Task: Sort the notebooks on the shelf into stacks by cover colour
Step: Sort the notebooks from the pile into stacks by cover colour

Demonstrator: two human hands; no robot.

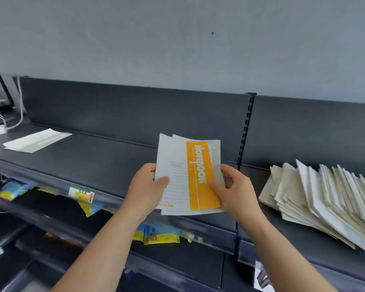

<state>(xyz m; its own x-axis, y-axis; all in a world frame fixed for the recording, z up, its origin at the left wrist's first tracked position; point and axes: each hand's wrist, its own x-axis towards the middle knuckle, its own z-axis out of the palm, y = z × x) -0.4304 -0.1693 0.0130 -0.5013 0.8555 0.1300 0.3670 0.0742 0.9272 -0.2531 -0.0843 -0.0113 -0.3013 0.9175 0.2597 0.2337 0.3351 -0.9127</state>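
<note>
Dark shelf (114,157), notebook pile (325,199), orange notebook (200,175)

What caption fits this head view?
Left hand and right hand hold notebooks, orange-banded one on top, over a shelf near a fanned pile.

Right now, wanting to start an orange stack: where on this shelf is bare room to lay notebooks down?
The widest bare patch of shelf lies between the pale stack at left and the slotted upright. A narrower strip lies between that upright and the fanned pile. Farther right the pile crowds the shelf.
</note>
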